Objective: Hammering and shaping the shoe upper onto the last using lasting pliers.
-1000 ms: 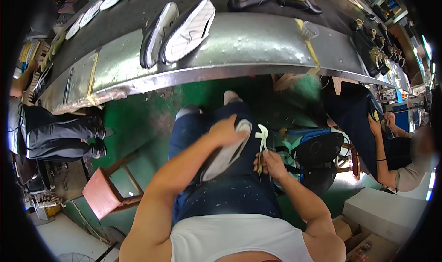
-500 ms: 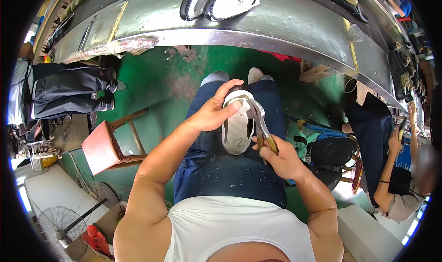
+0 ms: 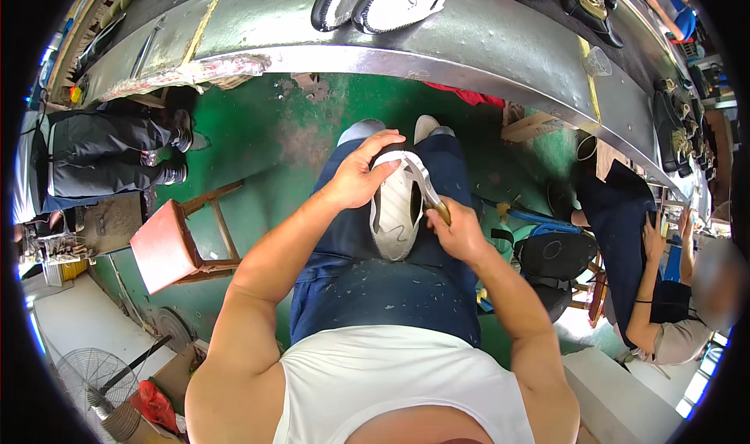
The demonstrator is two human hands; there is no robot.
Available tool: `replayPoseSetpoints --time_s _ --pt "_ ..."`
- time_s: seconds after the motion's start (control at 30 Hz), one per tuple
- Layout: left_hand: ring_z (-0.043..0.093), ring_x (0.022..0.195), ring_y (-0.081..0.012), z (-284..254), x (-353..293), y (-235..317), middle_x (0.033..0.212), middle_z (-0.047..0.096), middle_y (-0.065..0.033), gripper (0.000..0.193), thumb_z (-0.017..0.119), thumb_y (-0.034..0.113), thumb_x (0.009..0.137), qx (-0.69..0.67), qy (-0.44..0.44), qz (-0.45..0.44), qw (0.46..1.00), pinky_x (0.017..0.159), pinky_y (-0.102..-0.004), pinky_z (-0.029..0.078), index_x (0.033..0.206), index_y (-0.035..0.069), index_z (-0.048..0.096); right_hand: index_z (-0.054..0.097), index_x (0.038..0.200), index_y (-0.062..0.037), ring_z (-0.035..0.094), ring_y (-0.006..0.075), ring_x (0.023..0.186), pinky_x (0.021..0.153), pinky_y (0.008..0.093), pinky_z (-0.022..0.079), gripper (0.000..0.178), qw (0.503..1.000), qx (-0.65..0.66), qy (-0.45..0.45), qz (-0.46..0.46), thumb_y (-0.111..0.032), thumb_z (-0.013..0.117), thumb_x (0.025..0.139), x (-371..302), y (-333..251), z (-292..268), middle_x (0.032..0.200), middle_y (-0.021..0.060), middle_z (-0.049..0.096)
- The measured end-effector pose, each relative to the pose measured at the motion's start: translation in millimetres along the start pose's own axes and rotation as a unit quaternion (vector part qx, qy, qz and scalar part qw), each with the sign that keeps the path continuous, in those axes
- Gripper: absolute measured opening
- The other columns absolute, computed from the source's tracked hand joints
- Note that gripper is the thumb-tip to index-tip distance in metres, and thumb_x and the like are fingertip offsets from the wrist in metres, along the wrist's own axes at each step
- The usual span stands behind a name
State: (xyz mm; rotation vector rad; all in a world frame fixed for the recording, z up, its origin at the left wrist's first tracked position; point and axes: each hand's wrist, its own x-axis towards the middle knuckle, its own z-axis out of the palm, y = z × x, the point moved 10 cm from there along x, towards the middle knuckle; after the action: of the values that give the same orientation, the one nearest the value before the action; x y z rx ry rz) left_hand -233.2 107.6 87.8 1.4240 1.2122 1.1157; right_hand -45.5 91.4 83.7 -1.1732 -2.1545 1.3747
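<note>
A shoe (image 3: 393, 224) lies bottom-up across my thighs, its pale underside showing and dark upper material around the rim. My left hand (image 3: 361, 177) is wrapped over its far end, thumb pressing on the white edge and fingers round the outer side. In my right hand (image 3: 461, 231) is a pair of pliers (image 3: 429, 194), the fist closed round the brass-coloured handles. The metal head reaches along the shoe's right edge near the far end. Whether the jaws grip the material there is too small to tell.
Beyond my knees runs a metal bench (image 3: 297, 59) carrying a pair of pale-bottomed shoes (image 3: 406, 5) and black shoes (image 3: 587, 14). A red-topped stool (image 3: 162, 245) stands at left, a fan (image 3: 98, 381) behind it. One person (image 3: 105, 151) stands left; another (image 3: 672, 335) sits right.
My right hand has closed more tightly round the pliers' handles, which were spread apart before. The shoe and both hands sit slightly further left in view.
</note>
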Motion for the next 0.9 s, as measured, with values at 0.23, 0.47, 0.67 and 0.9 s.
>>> replayPoseSetpoints --time_s 0.23,0.47,0.67,0.9 --pt "0.053 0.120 -0.0123 16 -2 -4 0.128 0.059 -0.0037 0.043 0.062 0.010 0.099 -0.191 -0.027 -0.138 0.971 0.103 -0.0301 0.043 0.141 0.009 0.054 0.057 0.115 0.0050 0.064 0.0472 0.094 0.084 0.0483 0.052 0.028 0.995 -0.104 0.012 -0.001 -0.013 0.062 0.094 -22 -31 -18 0.100 0.0264 0.066" --pt "0.057 0.107 -0.0091 20 13 -14 0.121 0.061 -0.0015 0.040 0.064 0.010 0.097 -0.141 0.023 -0.187 0.972 0.095 -0.0266 0.047 0.137 0.008 0.058 0.058 0.112 0.0043 0.066 0.0364 0.075 0.076 0.0428 0.053 0.024 0.959 0.135 -0.161 0.192 -0.013 0.056 0.097 -46 -19 -28 0.085 0.0196 0.065" --pt "0.057 0.110 -0.0109 36 23 -14 0.125 0.062 -0.0044 0.049 0.065 0.012 0.097 -0.113 -0.044 -0.153 0.981 0.097 -0.0278 0.047 0.144 0.007 0.051 0.059 0.109 0.0031 0.066 0.0279 0.073 0.070 0.0404 0.051 0.031 0.998 -0.037 0.041 0.038 -0.026 0.059 0.099 -8 -28 -50 0.084 0.0170 0.065" --pt "0.055 0.121 -0.0163 58 -9 -69 0.133 0.059 -0.0085 0.046 0.050 0.011 0.100 -0.015 -0.071 -0.259 0.963 0.105 -0.0300 0.043 0.145 0.001 0.045 0.058 0.110 0.0022 0.066 0.0291 0.079 0.077 0.0394 0.053 0.060 0.976 0.008 0.124 0.178 -0.040 0.084 0.076 -13 40 -38 0.086 0.0134 0.066"
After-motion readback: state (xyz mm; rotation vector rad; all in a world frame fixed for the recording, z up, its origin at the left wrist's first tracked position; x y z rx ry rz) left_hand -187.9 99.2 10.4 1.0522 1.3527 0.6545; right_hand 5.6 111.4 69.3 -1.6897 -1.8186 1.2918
